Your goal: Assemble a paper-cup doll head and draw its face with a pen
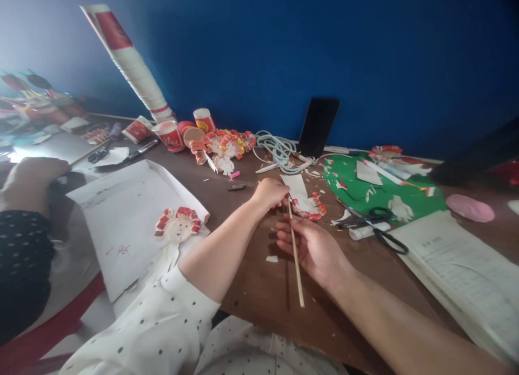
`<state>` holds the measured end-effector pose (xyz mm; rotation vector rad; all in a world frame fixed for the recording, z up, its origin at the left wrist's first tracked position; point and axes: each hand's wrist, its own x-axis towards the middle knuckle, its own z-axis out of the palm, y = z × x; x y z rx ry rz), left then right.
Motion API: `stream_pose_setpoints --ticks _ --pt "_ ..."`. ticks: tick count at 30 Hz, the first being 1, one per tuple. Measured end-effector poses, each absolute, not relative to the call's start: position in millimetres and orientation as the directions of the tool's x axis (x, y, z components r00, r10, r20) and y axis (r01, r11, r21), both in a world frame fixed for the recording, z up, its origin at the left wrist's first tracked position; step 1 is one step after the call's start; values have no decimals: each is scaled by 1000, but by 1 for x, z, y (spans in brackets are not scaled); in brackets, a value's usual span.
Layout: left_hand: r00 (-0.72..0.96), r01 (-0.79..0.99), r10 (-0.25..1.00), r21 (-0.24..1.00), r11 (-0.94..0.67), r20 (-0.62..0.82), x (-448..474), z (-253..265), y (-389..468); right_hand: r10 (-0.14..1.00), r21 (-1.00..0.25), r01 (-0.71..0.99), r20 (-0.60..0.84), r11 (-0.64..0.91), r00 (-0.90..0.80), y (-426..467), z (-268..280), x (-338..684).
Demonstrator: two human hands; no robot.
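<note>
My right hand [318, 248] holds a thin wooden stick [297, 267] between thumb and fingers, its other fingers loosely curled. The stick slants over the brown table, its lower end pointing toward me. Its upper end meets my left hand [271, 194], whose fingers are closed; what they pinch is hidden. Just right of the left fingertips lies a paper cutout with a curled red-and-white rim [318, 207]. Behind it is a blank white paper strip [295, 185]. A similar paper doll with a drawn face [178, 226] rests by my left forearm.
Black-handled scissors [389, 240] lie by a green mat [344, 188] with paper scraps. A phone [319, 127] leans on the blue wall, beside a coiled cable [275, 146]. Red paper cups [168, 135] and a tall cup stack [138, 72] stand behind. Another person's arm [28, 183] is at left.
</note>
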<state>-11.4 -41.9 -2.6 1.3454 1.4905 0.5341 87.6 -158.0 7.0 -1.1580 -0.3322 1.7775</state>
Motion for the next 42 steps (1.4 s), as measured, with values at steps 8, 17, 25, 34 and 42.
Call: stream_pose_setpoints --ticks 8,17,25,34,42 --pt "73 424 931 856 295 -357 -11 -8 -38 769 -665 -435 -630 -607 -109 -178 19 96" --pt "8 331 963 909 253 -271 -11 -12 -39 773 -784 255 -612 -566 -166 -200 13 157" --pt "1 135 964 955 265 -267 -10 -4 -43 992 -292 948 26 128 -126 -178 20 210" --pt "-149 -84 977 987 139 -150 -7 0 -43 950 -924 311 -278 -224 -142 -157 20 138" --pt "-58 -521 983 845 120 -175 15 -11 -51 976 -922 -356 -197 -152 93 -80 17 110"
